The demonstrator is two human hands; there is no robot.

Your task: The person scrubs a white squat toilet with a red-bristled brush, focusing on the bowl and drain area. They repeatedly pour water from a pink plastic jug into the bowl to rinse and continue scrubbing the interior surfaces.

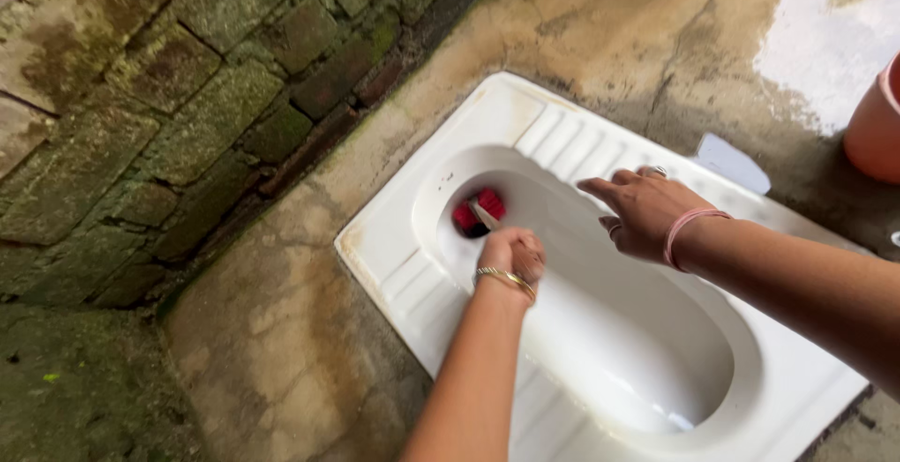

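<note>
Soft daylight fills the scene. The brightest spot is the wet floor (pixel 825 40) at the top right, where glare washes out the ground almost to white. The white pan (pixel 600 331) shines a little, with small bright glints near the bottom. The mossy brick wall (pixel 141 96) on the left is darker and dull. Shadows are faint and soft. The picture is mostly sharp, and the near forearms look slightly blurred.

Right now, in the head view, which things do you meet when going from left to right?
Mossy brick wall → red brush → left hand → right hand → orange bucket.
</note>
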